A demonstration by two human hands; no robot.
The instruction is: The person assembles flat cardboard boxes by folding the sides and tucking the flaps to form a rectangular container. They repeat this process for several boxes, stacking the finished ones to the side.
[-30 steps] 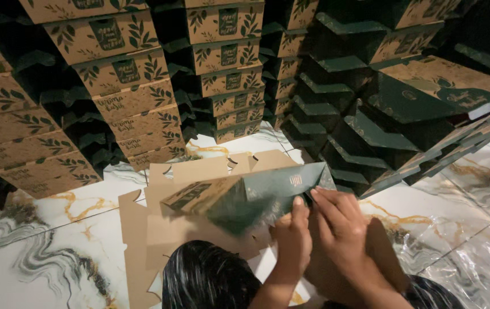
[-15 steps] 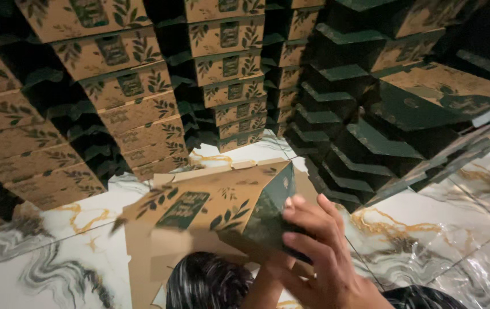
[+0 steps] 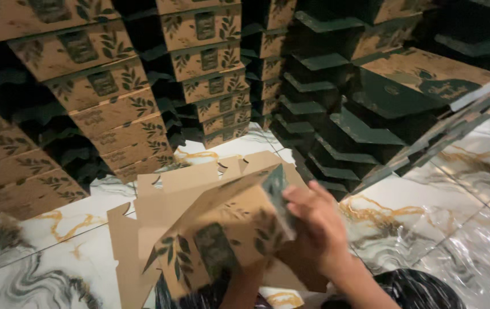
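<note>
Am seeing right hand [image 3: 313,229] gripping half-folded cardboard box [image 3: 222,234] by green end flap; left hand hidden behind box, grip unclear; flat blanks [image 3: 159,189] lying beneath.

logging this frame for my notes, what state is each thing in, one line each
box in hand: partly folded, tilted, held up above the flat sheets
right hand: grip closed on the box's green end
left hand: hidden under the box, grip cannot be seen
flat cardboard sheets: unfolded, lying on the marble floor
stacked boxes: folded, piled in columns
plastic sheet: crumpled on the floor
</note>
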